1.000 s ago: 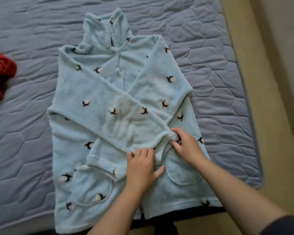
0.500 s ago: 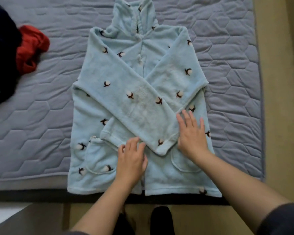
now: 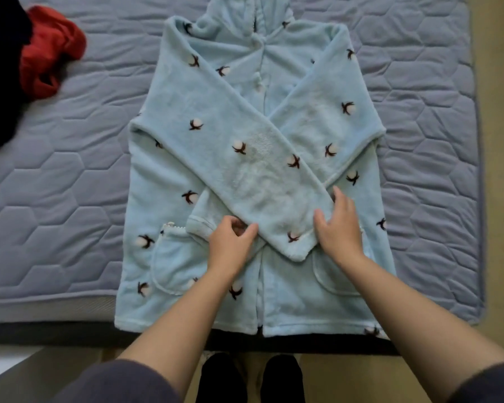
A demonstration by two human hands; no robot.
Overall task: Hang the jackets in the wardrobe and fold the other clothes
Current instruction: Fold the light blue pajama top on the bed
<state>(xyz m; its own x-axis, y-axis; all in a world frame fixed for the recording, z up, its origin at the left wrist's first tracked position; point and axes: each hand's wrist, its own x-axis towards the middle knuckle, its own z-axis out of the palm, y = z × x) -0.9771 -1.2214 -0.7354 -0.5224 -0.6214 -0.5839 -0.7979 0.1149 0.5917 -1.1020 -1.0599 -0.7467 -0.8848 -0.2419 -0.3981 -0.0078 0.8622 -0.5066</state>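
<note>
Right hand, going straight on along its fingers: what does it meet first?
The right hand rests on the top sleeve, fingers pointing up the bed. First in line is probably the lower edge of the under sleeve, a soft step, not a block.

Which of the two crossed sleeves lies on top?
The sleeve running down towards the right hand; it shows unbroken, while the other sleeve disappears beneath it.
</note>
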